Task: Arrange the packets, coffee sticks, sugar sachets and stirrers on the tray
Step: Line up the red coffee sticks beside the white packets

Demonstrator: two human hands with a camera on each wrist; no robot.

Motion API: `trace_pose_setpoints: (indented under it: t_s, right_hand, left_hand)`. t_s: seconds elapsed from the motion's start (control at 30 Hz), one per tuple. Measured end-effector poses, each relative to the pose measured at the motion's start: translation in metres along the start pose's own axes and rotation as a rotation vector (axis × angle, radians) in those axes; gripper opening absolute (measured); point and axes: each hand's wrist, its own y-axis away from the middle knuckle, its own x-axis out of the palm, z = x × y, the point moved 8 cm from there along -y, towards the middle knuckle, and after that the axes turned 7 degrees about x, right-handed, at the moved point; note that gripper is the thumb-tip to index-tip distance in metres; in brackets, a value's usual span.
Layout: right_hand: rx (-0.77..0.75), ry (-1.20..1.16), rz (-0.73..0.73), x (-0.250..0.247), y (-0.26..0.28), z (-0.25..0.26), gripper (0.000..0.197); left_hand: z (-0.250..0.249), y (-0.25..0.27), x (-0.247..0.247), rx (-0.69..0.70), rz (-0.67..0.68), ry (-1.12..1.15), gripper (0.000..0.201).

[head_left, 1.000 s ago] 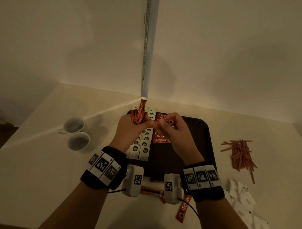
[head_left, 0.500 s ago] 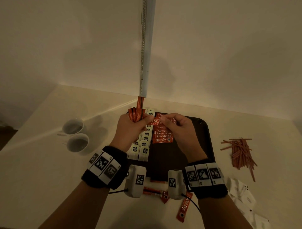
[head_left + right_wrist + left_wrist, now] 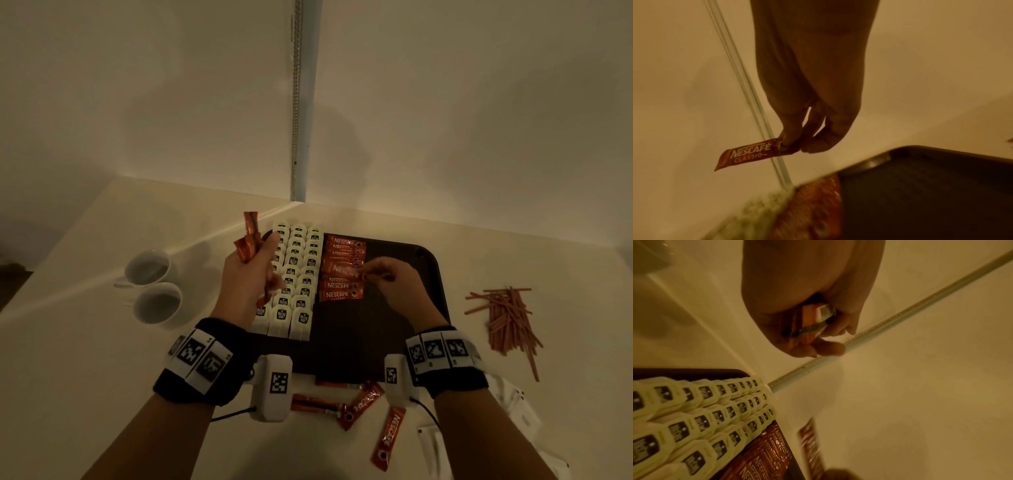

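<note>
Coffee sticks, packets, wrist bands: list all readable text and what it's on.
"NESCAFÉ CLASSIC": coffee stick pinched by the right hand.
"NESCAFE": row of sticks on the tray, and loose sticks on the table.
White packets: dark labels, too blurred.
Wrist bands: square code markers, no words.

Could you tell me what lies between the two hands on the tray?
In the head view, rows of white packets lie between the left hand and right hand, beside laid coffee sticks.

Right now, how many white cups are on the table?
2. Both stand on the table left of the tray: the far cup nearer the wall, the near cup just in front of it, close beside it. Nothing seems to hide another.
</note>
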Motion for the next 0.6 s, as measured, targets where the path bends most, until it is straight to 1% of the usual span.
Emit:
trace_pose_setpoints:
  t_s: [0.07, 0.13, 0.23, 0.3, 0.43, 0.6]
  right_hand:
    - [0.093, 0.118, 0.043, 0.014, -0.008, -0.033, 0.017]
    - [0.166, 0.177, 0.115, 0.031, -0.010, -0.057, 0.018]
    - [0.192, 0.147, 0.161, 0.049, -0.011, -0.073, 0.017]
    - [0.197, 0.076, 0.125, 0.053, -0.012, -0.075, 0.017]
    - [0.235, -0.005, -0.020, 0.052, -0.016, -0.077, 0.017]
    - [0.250, -0.026, -0.065, 0.055, -0.019, -0.078, 0.016]
  left_hand:
    - [0.006, -0.001, -0.005, -0.056, -0.006, 0.058, 0.027]
    - [0.012, -0.002, -0.008, -0.106, 0.004, 0.108, 0.025]
    - [0.019, -0.001, -0.011, -0.149, 0.015, 0.125, 0.016]
    - [0.023, -0.001, -0.014, -0.173, 0.008, 0.128, 0.017]
    - [0.027, -0.001, -0.018, -0.197, 0.015, 0.109, 0.021]
    - [0.029, -0.001, -0.023, -0.213, -0.002, 0.111, 0.022]
